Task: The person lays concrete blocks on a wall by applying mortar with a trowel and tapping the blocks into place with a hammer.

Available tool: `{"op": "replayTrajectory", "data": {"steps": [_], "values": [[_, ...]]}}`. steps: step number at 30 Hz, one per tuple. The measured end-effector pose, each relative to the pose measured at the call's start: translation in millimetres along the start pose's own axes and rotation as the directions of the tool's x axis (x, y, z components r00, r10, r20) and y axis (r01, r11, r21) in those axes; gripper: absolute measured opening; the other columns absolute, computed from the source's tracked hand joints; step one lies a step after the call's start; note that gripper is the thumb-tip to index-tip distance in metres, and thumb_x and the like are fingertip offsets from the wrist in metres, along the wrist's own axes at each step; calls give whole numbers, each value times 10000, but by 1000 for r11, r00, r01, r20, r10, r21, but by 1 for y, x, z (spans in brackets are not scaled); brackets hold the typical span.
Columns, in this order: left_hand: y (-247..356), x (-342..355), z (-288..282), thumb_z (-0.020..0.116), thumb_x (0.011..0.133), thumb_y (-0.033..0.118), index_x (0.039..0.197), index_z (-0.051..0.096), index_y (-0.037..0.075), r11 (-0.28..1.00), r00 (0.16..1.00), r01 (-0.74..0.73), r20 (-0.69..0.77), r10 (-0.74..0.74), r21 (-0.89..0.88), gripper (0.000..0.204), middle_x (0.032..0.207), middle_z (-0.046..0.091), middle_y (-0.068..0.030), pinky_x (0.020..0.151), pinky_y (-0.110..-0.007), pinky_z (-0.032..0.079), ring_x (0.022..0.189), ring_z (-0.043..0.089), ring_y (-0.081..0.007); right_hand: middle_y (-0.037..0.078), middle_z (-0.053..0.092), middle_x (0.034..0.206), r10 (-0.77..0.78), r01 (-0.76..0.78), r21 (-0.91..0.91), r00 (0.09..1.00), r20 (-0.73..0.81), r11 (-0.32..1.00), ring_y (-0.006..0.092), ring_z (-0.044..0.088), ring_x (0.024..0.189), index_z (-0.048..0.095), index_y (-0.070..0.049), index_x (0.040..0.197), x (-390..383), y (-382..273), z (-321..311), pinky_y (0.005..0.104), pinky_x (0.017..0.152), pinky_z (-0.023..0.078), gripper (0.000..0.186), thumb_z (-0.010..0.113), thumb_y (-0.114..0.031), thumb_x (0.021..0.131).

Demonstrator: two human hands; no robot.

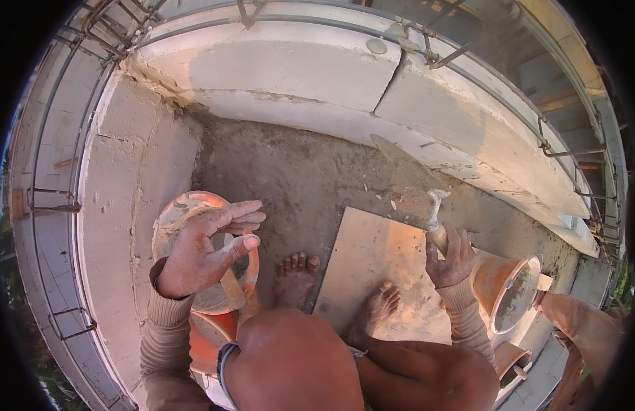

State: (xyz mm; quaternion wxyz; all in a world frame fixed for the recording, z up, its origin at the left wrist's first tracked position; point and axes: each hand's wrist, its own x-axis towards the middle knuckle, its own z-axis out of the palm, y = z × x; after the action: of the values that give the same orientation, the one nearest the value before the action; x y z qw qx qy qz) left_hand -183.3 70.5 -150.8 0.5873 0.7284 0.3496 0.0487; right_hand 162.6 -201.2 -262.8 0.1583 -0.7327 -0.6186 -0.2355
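My right hand (452,257) is wrapped round the wooden handle of a trowel (437,205). The trowel's grey, mortar-smeared blade points away over the rough cement floor (290,157) toward the far block wall. Dusty with mortar, my left hand (211,246) is held up with its fingers stretched out and thumb apart, holding nothing. Below it stands an orange bucket (253,270), partly hidden by the hand, with what looks like another wooden handle in it. Beneath my right foot lies a flat board (362,236) with mortar stains.
Pale block walls (290,65) enclose the corner, topped by steel rebar cages (77,205). Another orange bucket (208,335) sits near my left knee. At right, another person's arm (578,315) reaches to a tilted orange bucket (492,284); one more bucket (510,359) lies below it.
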Motion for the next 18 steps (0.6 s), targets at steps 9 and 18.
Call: {"op": "replayTrajectory", "data": {"steps": [9,18], "values": [[-14,-7,-27,725,941,254,1388,523,-57,997,998,-60,15,60,-57,581,1236,670,-236,1003,-376,512,1156,658,-263,129,656,1023,-349,350,23,922,167,937,282,653,789,597,-74,1332,106,76,-23,370,569,542,492,723,-186,870],[-23,-6,-32,724,939,281,1387,516,-77,998,999,-43,18,44,-55,609,1223,672,-239,1013,-388,504,1143,663,-271,136,666,1097,-260,329,-167,905,336,930,268,644,825,621,-84,1304,95,64,-41,390,585,552,512,712,-206,815]]}}
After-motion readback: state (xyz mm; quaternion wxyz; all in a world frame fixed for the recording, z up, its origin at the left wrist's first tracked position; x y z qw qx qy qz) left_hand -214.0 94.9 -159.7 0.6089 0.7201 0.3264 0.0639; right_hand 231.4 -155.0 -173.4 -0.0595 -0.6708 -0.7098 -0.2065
